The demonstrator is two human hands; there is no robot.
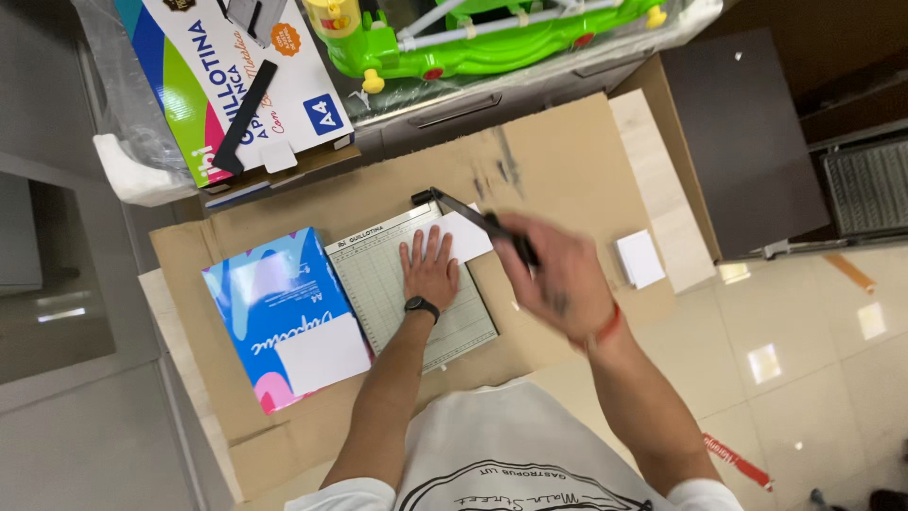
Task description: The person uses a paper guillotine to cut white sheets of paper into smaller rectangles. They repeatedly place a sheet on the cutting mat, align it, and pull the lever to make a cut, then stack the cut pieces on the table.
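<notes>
1. A white paper sheet (461, 237) lies on the gridded paper cutter (411, 284) near the middle of the cardboard sheet (558, 151), its near end under the left hand's fingertips.
2. The left hand (430, 270) presses flat, fingers spread, on the sheet and cutter bed.
3. The right hand (553, 274), blurred, is curled around the black blade handle (482, 222), raised over the cutter's right edge.
4. A blue paper ream (279, 317) sits just beside the cutter's left edge.

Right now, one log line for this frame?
left hand flat on paper | right hand gripping cutter handle | paper pack beside
</notes>
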